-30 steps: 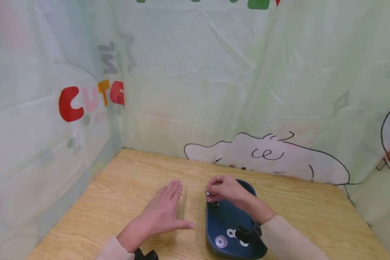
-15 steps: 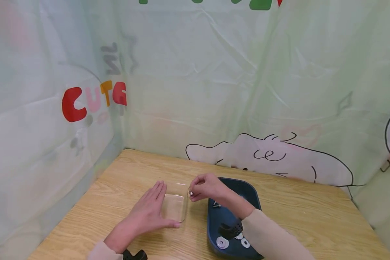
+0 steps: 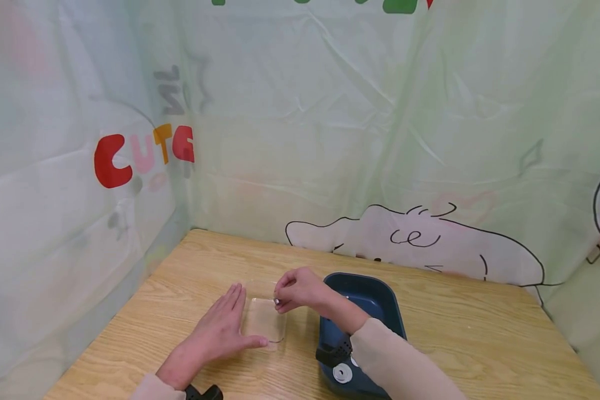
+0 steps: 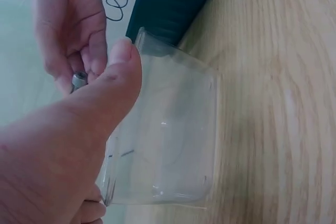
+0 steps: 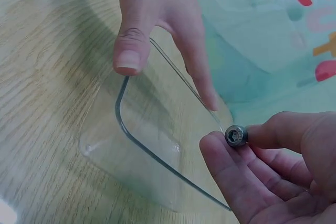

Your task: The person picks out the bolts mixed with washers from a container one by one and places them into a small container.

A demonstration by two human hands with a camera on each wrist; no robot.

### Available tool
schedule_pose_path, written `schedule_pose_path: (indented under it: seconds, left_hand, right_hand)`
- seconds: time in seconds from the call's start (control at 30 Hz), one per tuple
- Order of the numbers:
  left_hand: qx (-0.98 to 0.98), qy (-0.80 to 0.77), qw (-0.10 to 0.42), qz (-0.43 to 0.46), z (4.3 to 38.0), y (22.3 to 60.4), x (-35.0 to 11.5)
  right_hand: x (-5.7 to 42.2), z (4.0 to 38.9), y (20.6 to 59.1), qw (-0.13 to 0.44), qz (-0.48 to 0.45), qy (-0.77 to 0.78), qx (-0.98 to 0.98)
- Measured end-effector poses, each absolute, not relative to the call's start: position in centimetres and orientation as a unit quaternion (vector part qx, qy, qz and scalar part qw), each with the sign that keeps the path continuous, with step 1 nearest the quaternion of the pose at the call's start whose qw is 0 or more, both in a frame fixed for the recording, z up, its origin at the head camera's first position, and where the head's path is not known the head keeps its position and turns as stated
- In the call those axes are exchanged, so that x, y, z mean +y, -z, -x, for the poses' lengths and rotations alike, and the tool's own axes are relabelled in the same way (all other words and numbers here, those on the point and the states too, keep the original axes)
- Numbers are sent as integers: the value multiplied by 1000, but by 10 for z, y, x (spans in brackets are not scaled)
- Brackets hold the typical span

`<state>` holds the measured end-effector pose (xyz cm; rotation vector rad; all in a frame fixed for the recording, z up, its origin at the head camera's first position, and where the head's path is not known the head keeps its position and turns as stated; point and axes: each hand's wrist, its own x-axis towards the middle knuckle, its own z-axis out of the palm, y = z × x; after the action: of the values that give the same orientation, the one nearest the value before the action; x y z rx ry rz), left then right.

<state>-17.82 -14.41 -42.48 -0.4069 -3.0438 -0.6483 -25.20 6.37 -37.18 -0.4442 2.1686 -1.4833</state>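
**One clear box, one blue tray**

I count one counter with two containers on it. I can make out one bolt and at least two washers; an arm covers part of the tray, so I can't give their full number. Two sets of fingers: left fingers, right fingers. Two sleeves, two black wrist straps. Four letters spell "CUTE".

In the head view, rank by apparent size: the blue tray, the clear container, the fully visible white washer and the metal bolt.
1. Blue tray, partly covered by the right sleeve
2. Clear container
3. White washer
4. Metal bolt, mostly hidden by the right hand
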Motion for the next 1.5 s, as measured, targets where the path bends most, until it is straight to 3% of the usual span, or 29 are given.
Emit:
schedule_pose_path:
  seconds: [0.23, 0.9, 1.5]
  left_hand:
    - [-972, 193, 13, 136, 181, 428, -136]
    - [-972, 195, -23, 132, 186, 420, -123]
    - [-973, 192, -19, 125, 184, 417, -120]
  right_hand:
    - [55, 252, 374, 226, 153, 508, 817]
    - [49, 255, 393, 210, 153, 448, 855]
    - [66, 255, 383, 209, 157, 471, 843]
